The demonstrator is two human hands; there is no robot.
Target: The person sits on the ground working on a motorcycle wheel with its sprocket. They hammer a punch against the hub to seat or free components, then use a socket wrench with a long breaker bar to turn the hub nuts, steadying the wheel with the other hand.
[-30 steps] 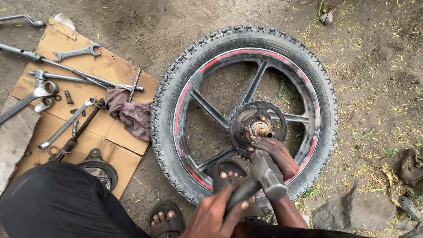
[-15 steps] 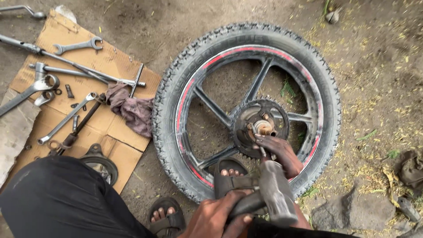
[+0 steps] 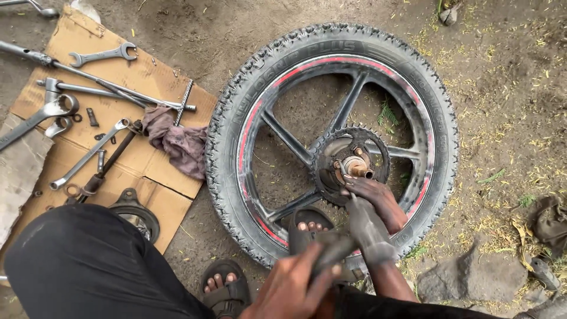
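1. Both hands work low in the view: the left hand point(image 3: 292, 289) is curled shut round the dark handle of a hammer point(image 3: 360, 227), whose blurred grey head stands over the right wrist.
2. Right hand point(image 3: 378, 201) lies flat on the wheel's hub, fingers bent down and pressed against the sprocket's lower edge; whether it pinches anything underneath I cannot tell.
3. Two sandalled feet show beside the hands: one foot point(image 3: 313, 230) rests on the tyre's near edge, the other foot point(image 3: 223, 289) on the dirt just in front of it. A black-trousered knee point(image 3: 88, 266) fills the lower left corner.
4. Just beyond the right fingers the toothed sprocket point(image 3: 348, 162) sits in the middle of the motorcycle wheel point(image 3: 248, 142), with a rusty axle stub point(image 3: 358, 167) sticking up from its centre. The wheel lies flat on the ground, black spokes, red stripe along the rim, knobbly tyre.
5. Left of the wheel a sheet of cardboard point(image 3: 142, 77) is spread on the dirt. A dirty purple rag point(image 3: 177, 142) lies at its edge, touching the tyre.
6. Farther left on the cardboard lie several spanners point(image 3: 100, 56), long rods and small bolts; a round metal part point(image 3: 134, 212) sits at its near corner.
7. Right of the wheel, a grey stone point(image 3: 472, 274) lies on bare, grass-flecked earth.
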